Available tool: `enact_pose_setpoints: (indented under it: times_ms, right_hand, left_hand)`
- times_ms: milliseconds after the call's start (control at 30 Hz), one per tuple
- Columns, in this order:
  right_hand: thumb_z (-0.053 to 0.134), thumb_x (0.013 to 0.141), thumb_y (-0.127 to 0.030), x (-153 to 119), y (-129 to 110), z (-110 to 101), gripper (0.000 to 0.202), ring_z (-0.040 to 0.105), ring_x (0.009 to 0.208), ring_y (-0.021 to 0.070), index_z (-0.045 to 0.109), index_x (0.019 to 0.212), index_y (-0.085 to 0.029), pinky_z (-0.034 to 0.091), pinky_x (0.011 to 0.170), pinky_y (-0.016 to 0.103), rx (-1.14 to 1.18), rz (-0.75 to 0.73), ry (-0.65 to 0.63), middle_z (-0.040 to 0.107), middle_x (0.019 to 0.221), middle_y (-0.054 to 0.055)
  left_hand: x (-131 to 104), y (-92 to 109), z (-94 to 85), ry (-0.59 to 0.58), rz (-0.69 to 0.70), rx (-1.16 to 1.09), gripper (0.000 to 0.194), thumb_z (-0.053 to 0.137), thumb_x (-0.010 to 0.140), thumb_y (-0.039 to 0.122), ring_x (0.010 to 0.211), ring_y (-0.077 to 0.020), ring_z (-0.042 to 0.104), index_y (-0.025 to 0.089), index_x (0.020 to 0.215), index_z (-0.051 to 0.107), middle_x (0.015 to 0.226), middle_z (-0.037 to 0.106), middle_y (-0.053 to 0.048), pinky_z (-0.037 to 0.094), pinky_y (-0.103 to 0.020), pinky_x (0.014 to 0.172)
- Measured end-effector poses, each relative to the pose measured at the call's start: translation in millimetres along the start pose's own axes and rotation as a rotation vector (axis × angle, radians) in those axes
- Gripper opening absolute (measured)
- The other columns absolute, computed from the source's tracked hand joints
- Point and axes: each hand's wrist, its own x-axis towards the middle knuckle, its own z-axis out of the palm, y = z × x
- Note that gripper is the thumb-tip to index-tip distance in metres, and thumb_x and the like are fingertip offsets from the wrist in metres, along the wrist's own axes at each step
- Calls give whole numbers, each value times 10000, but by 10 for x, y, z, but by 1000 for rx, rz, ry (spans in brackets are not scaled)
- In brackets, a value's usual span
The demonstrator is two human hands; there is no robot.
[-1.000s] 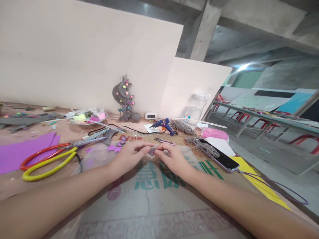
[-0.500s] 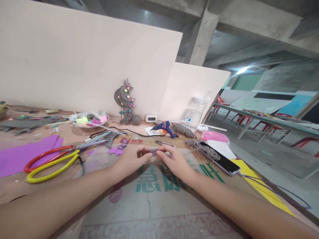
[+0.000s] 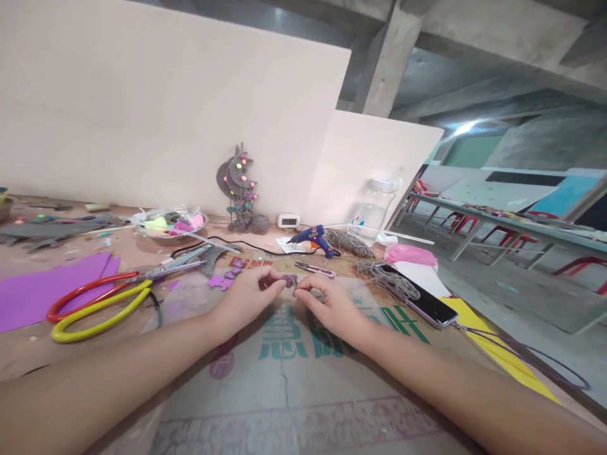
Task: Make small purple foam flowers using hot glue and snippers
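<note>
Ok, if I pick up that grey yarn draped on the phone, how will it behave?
The grey yarn is probably floppy and light, since it lies in thin, loose loops. It may tangle, as its strands cross each other. The phone might shift if a loop catches, because part of the yarn rests over it.

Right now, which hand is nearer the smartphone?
Right. The right hand is to the left of the smartphone; the left hand is farther left, beyond the right hand.
</note>
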Motion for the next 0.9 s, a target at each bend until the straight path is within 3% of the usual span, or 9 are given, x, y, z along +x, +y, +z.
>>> enact_pose_setpoints:
  times_ms: [167, 333, 500, 633, 900]
  right_hand:
    - [486, 847, -260, -13, -34, 2, 154, 540, 740, 143, 592, 760, -191, 407, 706, 267, -35, -40, -36, 609, 758, 13]
    - [416, 885, -359, 10, 20, -6, 318, 522, 702, 144, 590, 695, -173, 395, 680, 268, -72, 6, -50, 584, 697, 17]
    - [301, 922, -382, 30, 88, -40, 351, 552, 808, 157, 576, 856, -173, 411, 745, 273, 61, 118, 116, 602, 810, 38]
    - [373, 896, -348, 35, 97, -49, 268, 558, 885, 160, 578, 958, -186, 419, 803, 282, 116, 136, 194, 619, 919, 42]
    - [499, 833, -316, 32, 58, -15, 170, 579, 887, 187, 636, 863, -220, 408, 844, 330, 38, 87, 117, 663, 898, 36]
  left_hand:
    - [5, 0, -1, -10, 5, -2, 184, 494, 784, 301, 650, -141, 550, 165, 752, 613, 679, 604, 7, 413, -241, 602]
    - [-9, 30, -11, 9, 15, -5, 174, 495, 784, 301, 661, -136, 544, 165, 736, 592, 693, 595, 9, 411, -234, 609]
    - [-31, 54, -12, 25, 0, -13, 180, 482, 791, 314, 659, -140, 553, 170, 749, 583, 700, 600, 7, 409, -234, 604]
    - [-26, 54, -5, 9, 11, 20, 184, 478, 786, 308, 665, -145, 555, 174, 746, 598, 703, 608, 5, 413, -239, 606]
    - [-36, 81, -11, -40, 44, 34, 162, 484, 786, 266, 621, -123, 530, 169, 707, 589, 666, 600, 18, 398, -223, 591]
